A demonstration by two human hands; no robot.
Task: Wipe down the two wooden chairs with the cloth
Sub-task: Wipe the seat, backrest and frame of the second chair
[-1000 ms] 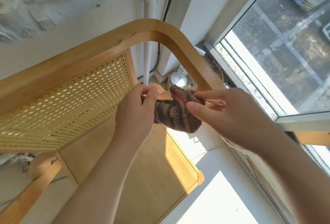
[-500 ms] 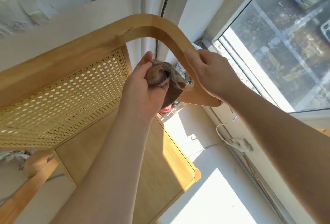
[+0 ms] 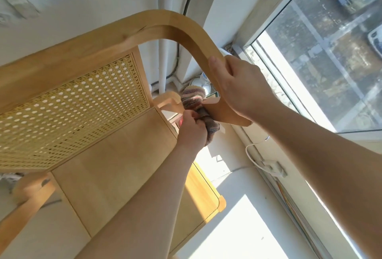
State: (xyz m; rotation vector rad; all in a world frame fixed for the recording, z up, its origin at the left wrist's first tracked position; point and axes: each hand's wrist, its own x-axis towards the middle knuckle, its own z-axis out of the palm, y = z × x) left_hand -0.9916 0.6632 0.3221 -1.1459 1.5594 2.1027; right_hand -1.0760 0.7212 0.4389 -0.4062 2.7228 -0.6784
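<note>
**Both hands at the window-side arm of the pale bentwood chair (image 3: pixel 82 52).**
At nine o'clock stands the chair's honey-coloured woven cane back panel (image 3: pixel 72 118), and its pale flat wooden seat (image 3: pixel 115 165) spreads toward six o'clock. Just right of centre, your left hand (image 3: pixel 192 130) has its fingers curled tight round the bunched brown-and-mauve striped cloth (image 3: pixel 194 99). The cloth presses against the inner face of the curved wooden armrest (image 3: pixel 186 29). At the cloth's two o'clock, your right hand (image 3: pixel 237 87) clasps that same armrest, thumb laid along its inner face. At three o'clock is the white-framed window (image 3: pixel 330 62), and a thin white cable (image 3: pixel 250 155) lies below it at four o'clock.
</note>
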